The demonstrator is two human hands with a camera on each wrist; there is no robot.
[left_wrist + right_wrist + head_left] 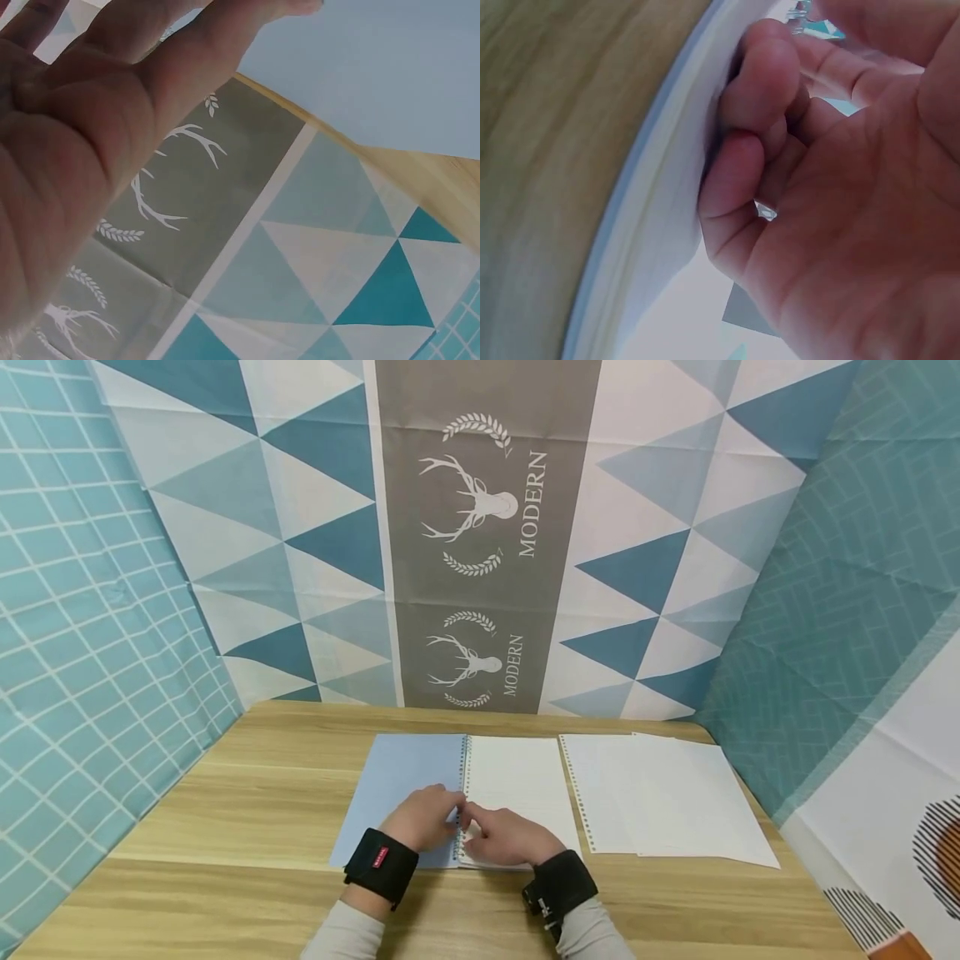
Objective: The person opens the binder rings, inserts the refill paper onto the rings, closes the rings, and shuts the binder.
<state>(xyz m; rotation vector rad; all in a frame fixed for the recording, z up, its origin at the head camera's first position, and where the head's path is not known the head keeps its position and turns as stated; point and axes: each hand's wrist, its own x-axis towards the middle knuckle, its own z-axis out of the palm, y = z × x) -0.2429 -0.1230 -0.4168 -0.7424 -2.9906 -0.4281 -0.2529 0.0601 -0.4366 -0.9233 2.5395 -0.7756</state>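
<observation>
An open loose-leaf notebook lies on the table, its blue cover (408,764) to the left and white lined pages (517,768) to the right. A ring binding (466,760) runs down the middle. My left hand (423,817) comes from the cover side, bent fingertips pinching at the lower half of the rings. From the page side, my right hand (510,837) holds the same stretch of binding with index finger and thumb. In the right wrist view its other fingers (761,82) curl against the page stack, and a clear ring piece (799,15) shows near the fingertips.
Loose white punched sheets (675,797) lie overlapping to the right of the notebook. The wooden table (262,802) reaches back to a patterned cloth (480,568) with deer heads and triangles. Tiled-pattern cloth (97,635) hangs along the left side.
</observation>
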